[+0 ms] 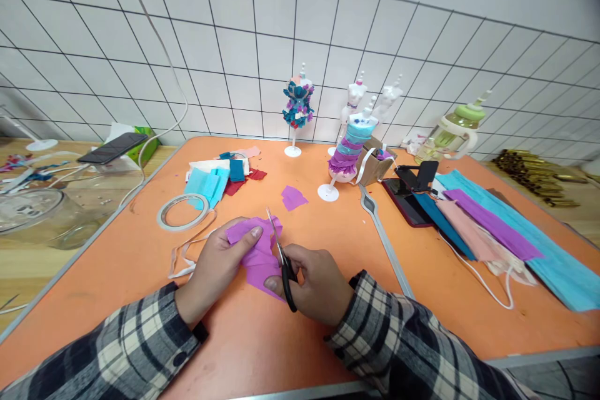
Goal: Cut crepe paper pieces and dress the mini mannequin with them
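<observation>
My left hand pinches a piece of purple crepe paper, its thumb pressed on top. In my right hand is a pair of scissors with black handles, blades pointing away from me at the right edge of the paper. The paper's lower part reaches beneath my right thumb. A loose purple scrap lies on the orange table just beyond the blades. Left of my left hand is a roll of white tape, with a loose strip trailing from it.
Small dress-form mannequins, one in blue-green and purple and another in blue and purple, stand at the back. Folded crepe paper strips and a phone lie right. Blue and red scraps sit back left. A bottle stands back right.
</observation>
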Demonstrator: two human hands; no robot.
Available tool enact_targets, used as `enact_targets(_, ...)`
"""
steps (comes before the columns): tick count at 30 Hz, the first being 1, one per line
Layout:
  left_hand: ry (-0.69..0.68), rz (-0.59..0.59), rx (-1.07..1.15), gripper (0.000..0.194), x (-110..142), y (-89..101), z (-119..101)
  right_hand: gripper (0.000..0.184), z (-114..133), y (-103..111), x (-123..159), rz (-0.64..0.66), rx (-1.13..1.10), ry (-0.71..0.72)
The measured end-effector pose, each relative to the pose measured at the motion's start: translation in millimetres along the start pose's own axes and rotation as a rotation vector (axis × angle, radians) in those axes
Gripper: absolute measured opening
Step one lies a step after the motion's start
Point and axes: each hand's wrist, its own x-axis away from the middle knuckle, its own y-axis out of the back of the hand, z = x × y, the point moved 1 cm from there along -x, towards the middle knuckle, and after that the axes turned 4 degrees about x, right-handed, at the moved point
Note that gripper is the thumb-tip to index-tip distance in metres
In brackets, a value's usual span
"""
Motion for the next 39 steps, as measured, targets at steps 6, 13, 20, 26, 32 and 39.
enact_targets(6, -0.009, 0.024, -0.008, 0.021, 0, 0.3, 0, 0.032, 1, 1, 0, 0.004, 0.018, -0.005)
enact_targets(13, -0.168, -0.151, -0.035, 0.049, 0, 6.9, -6, 0.024, -5, -1, -1, -0.01, 0.062, -0.045)
enact_targets(20, -0.265, -0.052, -0.404, 0.034, -4, 10.0, -21, 0.022, -5, -3, 0, 0.035, 0.081, -0.052)
enact_targets(26, -0.207, -0.019, -0.411, 0.022, -1, -1.1, -20, 0.023, -3, -4, 1, 0.062, 0.093, -0.027)
enact_targets(32, -0.209, -0.047, -0.274, 0.018, -2, 1.8, -20, 0.024, -3, -5, 1, 0.087, 0.076, -0.028)
enact_targets(39, -0.193, -0.002, -0.271, 0.018, 1, 5.5, -18, 0.027, -3, -6, 3, 0.112, 0.072, -0.023)
